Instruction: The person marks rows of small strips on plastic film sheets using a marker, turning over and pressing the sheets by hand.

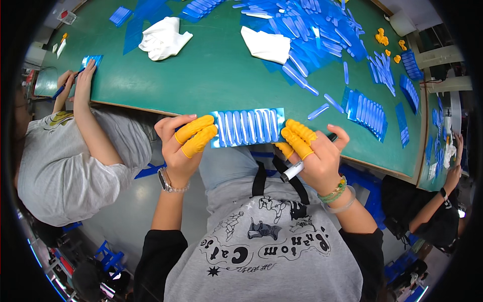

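Note:
Between my two hands a blue film sheet (247, 128) is stretched level just off the table's near edge. Several long, clear, rounded strips lie side by side across it. My left hand (182, 141), with yellow finger cots on two fingers, pinches the sheet's left end. The right end is gripped by my right hand (312, 151), which also wears yellow finger cots. A marker pen (293, 171) with a white and black barrel is tucked through that same hand. Its far end shows dark beside the index finger.
The green table (166, 85) holds a big heap of blue strips (317, 30), two white cloths (163, 39) (266, 44), a filled sheet (366, 113) and loose yellow finger cots (381, 38). At left sits a co-worker (75, 166); another person (427, 206) is at right.

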The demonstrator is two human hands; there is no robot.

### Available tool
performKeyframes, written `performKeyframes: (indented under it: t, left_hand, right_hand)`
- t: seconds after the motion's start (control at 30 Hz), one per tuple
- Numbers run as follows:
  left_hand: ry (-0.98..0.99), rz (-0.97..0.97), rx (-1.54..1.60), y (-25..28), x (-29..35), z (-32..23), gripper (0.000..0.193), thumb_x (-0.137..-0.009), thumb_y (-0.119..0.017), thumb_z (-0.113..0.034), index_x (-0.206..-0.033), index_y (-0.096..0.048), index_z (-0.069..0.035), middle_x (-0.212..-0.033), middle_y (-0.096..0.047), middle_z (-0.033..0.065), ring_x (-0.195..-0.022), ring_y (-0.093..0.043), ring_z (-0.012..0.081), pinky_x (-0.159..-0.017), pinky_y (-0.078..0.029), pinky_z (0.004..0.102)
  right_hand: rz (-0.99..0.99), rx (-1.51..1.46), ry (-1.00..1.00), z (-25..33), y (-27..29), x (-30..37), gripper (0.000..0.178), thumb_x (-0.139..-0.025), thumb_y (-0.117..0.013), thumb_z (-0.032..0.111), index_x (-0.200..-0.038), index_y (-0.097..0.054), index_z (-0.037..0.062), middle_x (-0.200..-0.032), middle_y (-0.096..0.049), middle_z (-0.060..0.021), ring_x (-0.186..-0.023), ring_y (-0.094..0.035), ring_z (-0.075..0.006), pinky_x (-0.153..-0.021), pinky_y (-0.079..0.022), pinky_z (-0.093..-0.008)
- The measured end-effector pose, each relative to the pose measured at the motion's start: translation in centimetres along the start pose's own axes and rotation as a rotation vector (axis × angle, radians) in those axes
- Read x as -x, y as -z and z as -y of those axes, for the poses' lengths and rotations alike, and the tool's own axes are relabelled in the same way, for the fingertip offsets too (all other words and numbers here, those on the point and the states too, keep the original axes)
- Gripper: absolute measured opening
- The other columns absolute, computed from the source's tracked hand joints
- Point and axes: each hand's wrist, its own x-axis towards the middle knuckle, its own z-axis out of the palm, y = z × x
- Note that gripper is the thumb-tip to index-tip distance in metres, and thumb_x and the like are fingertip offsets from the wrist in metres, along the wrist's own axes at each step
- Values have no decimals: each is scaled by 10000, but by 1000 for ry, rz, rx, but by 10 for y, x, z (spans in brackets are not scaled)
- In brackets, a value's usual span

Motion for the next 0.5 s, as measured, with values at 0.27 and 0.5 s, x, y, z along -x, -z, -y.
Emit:
performKeyframes:
  t: [0.27,0.5]
  left_hand:
    - [64,9,23,1,-12,-8,259,-710,-790,-84,-961,-767,-147,-1038,-746,-9,-985,-641,199,-867,-399,360]
    - [261,15,242,-2,-29,-10,274,-735,-790,4,-977,-717,-103,-973,-731,32,-924,-641,238,-838,-447,340]
  right_hand:
    - [-29,-2,126,-7,18,4,245,-708,-774,125,-949,-773,168,-1089,-743,-30,-654,-555,-78,-930,-347,-371]
    - [-76,-213,-1,-17,25,-26,249,-761,-803,129,-1002,-741,131,-995,-744,-28,-782,-669,-154,-941,-363,-385]
